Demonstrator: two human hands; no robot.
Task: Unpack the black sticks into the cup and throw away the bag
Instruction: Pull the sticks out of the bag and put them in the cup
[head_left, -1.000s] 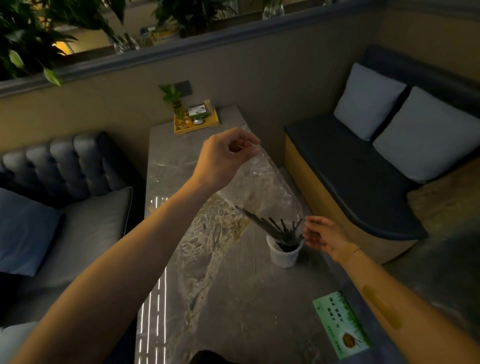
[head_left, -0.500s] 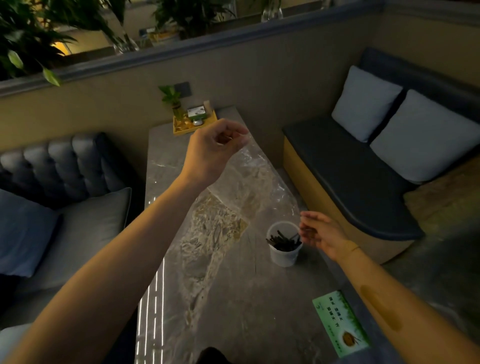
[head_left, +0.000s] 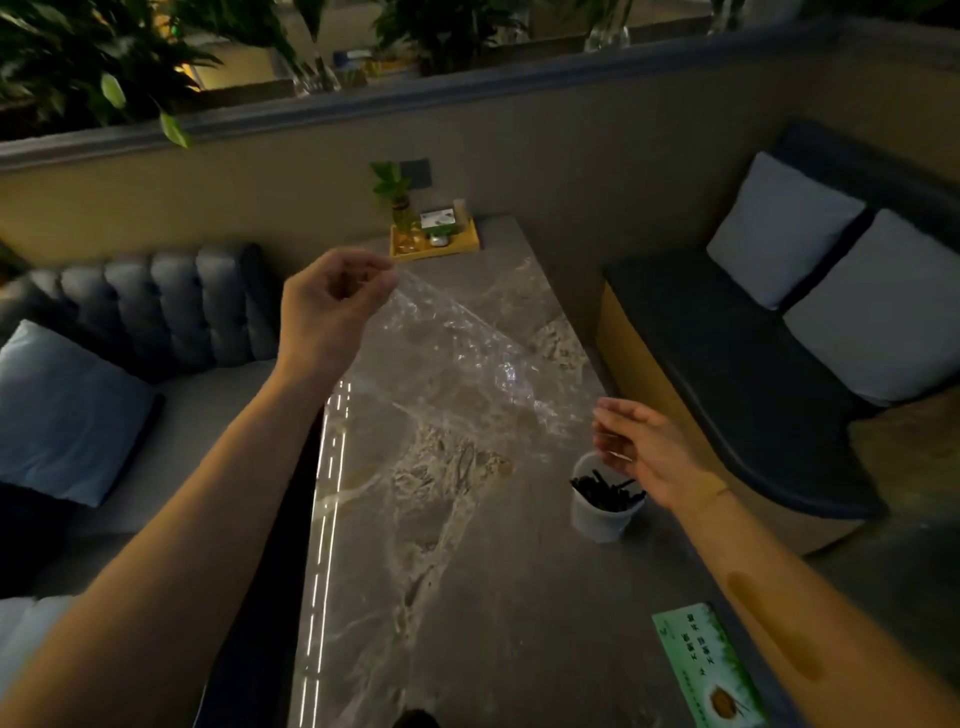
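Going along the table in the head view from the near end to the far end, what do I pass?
Green card → white cup of black sticks → clear bag held above the table → yellow tray at the far end.

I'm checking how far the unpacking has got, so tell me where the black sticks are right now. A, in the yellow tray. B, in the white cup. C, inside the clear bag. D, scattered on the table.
B: the black sticks sit in the white cup on the table, while the clear bag pinched in the left hand looks empty.
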